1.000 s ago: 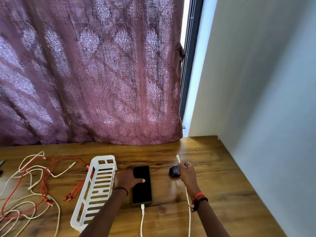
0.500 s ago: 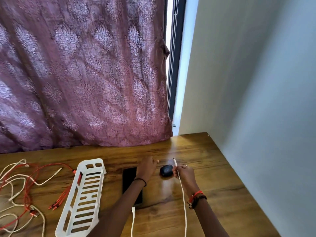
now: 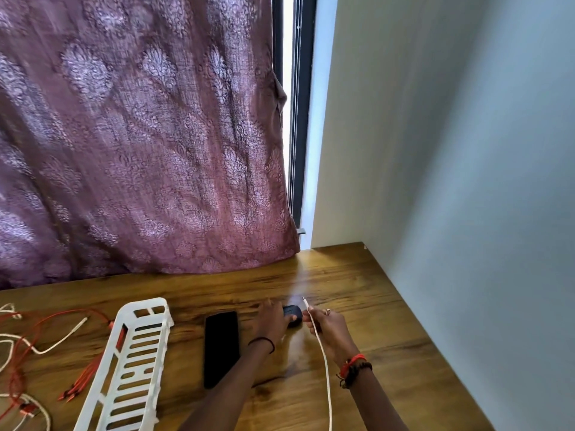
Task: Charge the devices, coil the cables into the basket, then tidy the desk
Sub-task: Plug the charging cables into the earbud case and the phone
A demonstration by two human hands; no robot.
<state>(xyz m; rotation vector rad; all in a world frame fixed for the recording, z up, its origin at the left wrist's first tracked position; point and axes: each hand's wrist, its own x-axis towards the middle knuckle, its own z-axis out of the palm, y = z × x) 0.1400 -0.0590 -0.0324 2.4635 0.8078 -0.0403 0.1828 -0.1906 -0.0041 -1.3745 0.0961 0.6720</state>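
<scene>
A small dark case-like device (image 3: 293, 312) lies on the wooden desk (image 3: 389, 353). My left hand (image 3: 271, 320) reaches over it and touches its left side; whether the fingers curl round it is hidden. My right hand (image 3: 326, 326) pinches a white charging cable (image 3: 323, 356) just behind its plug, whose tip points up beside the device. A black phone (image 3: 221, 346) lies face up left of my left arm. A white slotted basket (image 3: 130, 365) lies at the left.
A tangle of red and white cables (image 3: 28, 353) sprawls over the desk's left end. A patterned purple curtain (image 3: 140, 135) hangs behind the desk. A pale wall (image 3: 466, 181) bounds the desk on the right.
My left hand left the phone and moved right to the small dark device. My right hand kept the white cable's plug end beside it. The view shifted right.
</scene>
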